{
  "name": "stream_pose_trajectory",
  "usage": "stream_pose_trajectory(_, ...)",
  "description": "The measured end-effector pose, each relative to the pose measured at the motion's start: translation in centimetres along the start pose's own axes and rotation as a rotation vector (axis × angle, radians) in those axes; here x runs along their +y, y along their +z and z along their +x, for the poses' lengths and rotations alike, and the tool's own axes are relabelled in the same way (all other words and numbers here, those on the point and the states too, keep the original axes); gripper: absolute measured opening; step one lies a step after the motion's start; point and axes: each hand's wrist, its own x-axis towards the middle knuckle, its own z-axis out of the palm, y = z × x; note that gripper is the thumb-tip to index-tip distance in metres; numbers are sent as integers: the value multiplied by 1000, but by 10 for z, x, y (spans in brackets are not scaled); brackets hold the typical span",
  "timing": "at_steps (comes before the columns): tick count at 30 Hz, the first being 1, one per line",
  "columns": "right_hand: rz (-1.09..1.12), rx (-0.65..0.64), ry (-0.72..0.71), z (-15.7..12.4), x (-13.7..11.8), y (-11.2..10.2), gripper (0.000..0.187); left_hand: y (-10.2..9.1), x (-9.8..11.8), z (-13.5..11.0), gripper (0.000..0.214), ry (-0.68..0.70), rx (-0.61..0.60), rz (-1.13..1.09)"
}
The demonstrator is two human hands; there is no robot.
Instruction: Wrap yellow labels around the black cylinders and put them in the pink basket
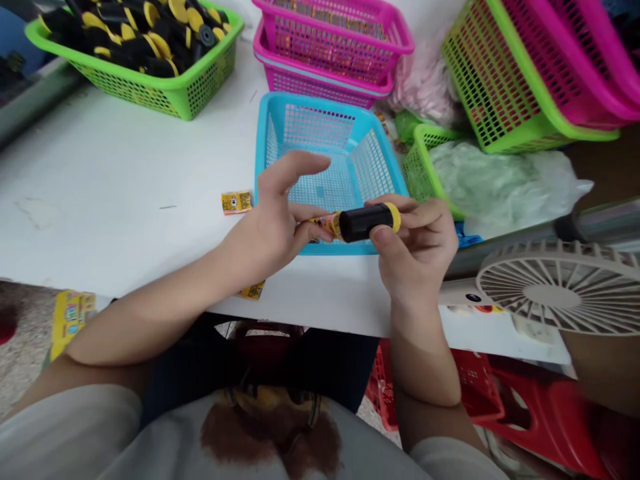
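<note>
A black tube with a yellow end cap (367,221) is held level over the front rim of the blue basket (320,133). My right hand (417,250) pinches it between thumb and fingers. My left hand (280,217) pinches a small yellow label (325,225) against the tube's left end, with its index finger raised. The blue basket looks empty.
A green basket (165,90) of several black-and-yellow tubes stands at the back left. Pink baskets (330,47) are stacked behind the blue one, green and pink ones (510,87) at the right. Loose yellow labels (237,201) lie on the white table. A white fan (560,287) sits at the right.
</note>
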Motion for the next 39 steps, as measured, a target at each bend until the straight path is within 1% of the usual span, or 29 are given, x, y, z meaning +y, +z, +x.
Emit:
stream_pose_trajectory(3,-6,-16,-29,1,1,-2,27,-5,1,4,38,113,-44,42)
stream_pose_trajectory(5,-10,-34,-66,1,1,-3,26,-6,2,6,44,143,-50,36)
stream_pose_trajectory(8,-40,-53,-155,1,2,-5,28,-7,2,7,55,150,-79,14)
stream_pose_trajectory(11,-77,-76,-207,2,1,-6,30,-6,1,8,55,155,-140,-2)
stream_pose_trajectory(13,-66,-76,-213,3,0,-6,30,-6,0,8,54,147,-150,-13)
stream_pose_trajectory(18,-22,-74,-170,3,0,-6,26,-3,0,8,66,117,-107,-69)
stream_pose_trajectory(20,-35,-92,-151,2,1,-8,26,-3,0,8,63,110,-95,-84)
stream_pose_trajectory(24,-80,-112,-129,1,3,-8,27,-7,-1,8,64,183,-126,-46)
stream_pose_trajectory(29,-79,-47,-161,3,5,-8,33,-13,-3,11,54,172,-116,-49)
stream_pose_trajectory(33,-64,-61,-165,4,3,-8,32,-10,-4,11,57,206,-103,-68)
stream_pose_trajectory(37,-90,-101,-165,3,0,-7,30,-3,0,8,41,222,-65,-72)
stream_pose_trajectory(39,-109,-107,-171,3,-1,-8,29,-3,3,7,40,212,-69,-55)
